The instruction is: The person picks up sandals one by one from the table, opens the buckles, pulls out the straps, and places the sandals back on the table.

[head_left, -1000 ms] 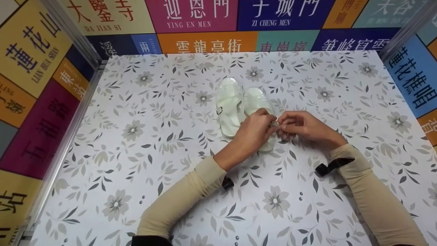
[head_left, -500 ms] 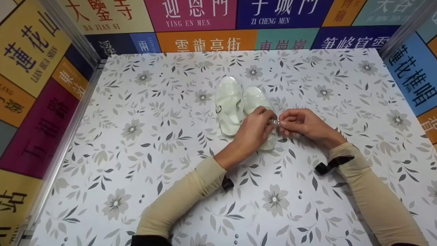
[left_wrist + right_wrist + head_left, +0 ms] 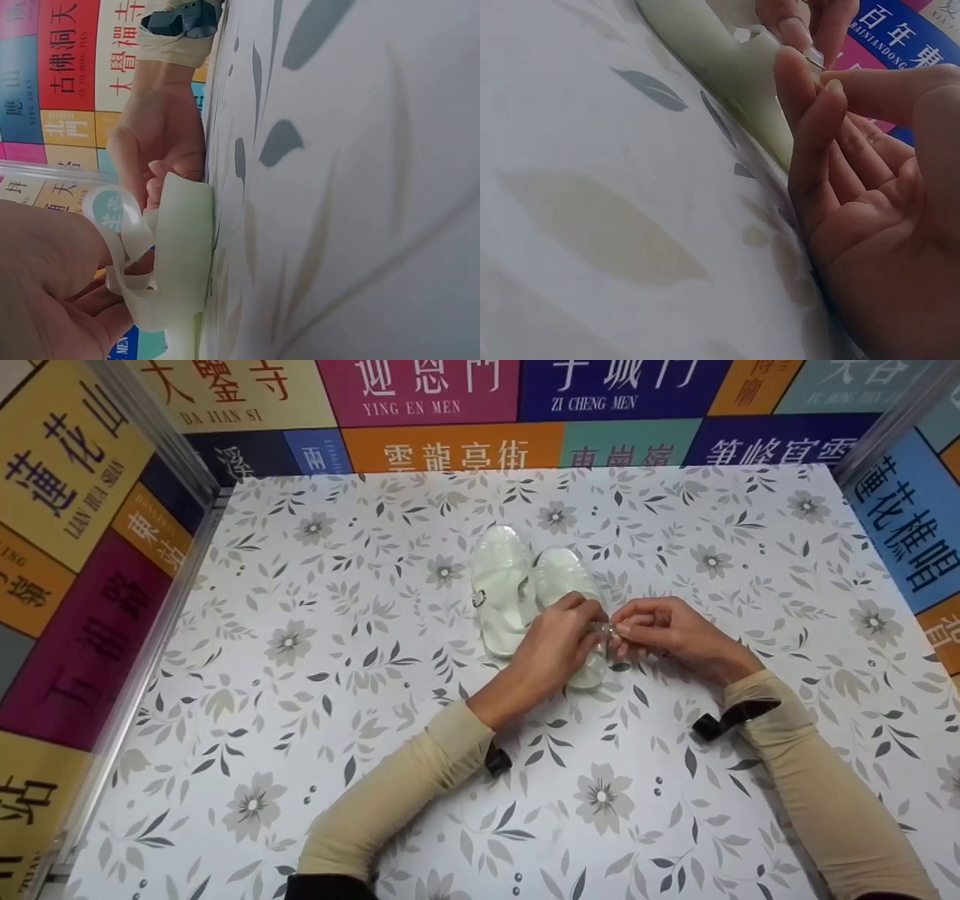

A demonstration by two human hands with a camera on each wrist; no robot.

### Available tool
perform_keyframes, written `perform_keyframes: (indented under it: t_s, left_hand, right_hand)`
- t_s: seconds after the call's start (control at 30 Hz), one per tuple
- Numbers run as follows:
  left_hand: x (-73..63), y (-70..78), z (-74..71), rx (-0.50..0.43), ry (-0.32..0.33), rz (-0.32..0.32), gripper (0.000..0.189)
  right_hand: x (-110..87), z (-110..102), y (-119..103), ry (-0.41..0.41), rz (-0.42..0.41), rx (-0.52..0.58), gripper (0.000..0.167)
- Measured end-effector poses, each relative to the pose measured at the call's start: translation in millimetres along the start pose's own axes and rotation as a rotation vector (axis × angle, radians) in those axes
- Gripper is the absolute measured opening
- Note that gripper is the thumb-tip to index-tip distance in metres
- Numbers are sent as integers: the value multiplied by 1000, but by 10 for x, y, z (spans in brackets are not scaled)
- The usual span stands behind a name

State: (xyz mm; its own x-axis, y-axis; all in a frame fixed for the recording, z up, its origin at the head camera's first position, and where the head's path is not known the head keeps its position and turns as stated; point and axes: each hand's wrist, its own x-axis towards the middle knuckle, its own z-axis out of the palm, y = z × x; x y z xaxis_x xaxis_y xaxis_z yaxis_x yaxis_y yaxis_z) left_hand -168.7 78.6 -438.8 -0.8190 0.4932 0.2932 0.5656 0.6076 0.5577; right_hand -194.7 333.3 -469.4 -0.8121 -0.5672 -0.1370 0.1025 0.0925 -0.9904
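Observation:
Two pale green sandals lie side by side on the table. The left sandal (image 3: 501,592) shows a small metal buckle (image 3: 478,598) on its outer side. Over the right sandal (image 3: 559,574) my left hand (image 3: 555,637) covers the middle, its fingers pinching the strap (image 3: 133,236). My right hand (image 3: 667,634) is at that sandal's outer side. In the right wrist view, thumb and index finger of the right hand pinch a small piece with a thin metal pin, apparently the strap's buckle (image 3: 815,64). The fingertips partly hide it. Both hands nearly meet there.
A white table covering (image 3: 360,720) with grey flowers and leaves lies under everything. Colourful panels with printed characters (image 3: 450,450) stand along the back and both sides. Each wrist carries a black camera (image 3: 709,727).
Both hands stay at the right sandal's outer side, with only slight finger shifts. A little more of the clear, shiny strap piece shows between them than one second ago.

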Motion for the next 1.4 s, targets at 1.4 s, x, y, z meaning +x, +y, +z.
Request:
perform_keyframes:
  t_s: [1.4]
  left_hand:
    - [17,-32,13,18,26,38,19]
  right_hand:
    - [57,55,61,-34,-86,-20,17]
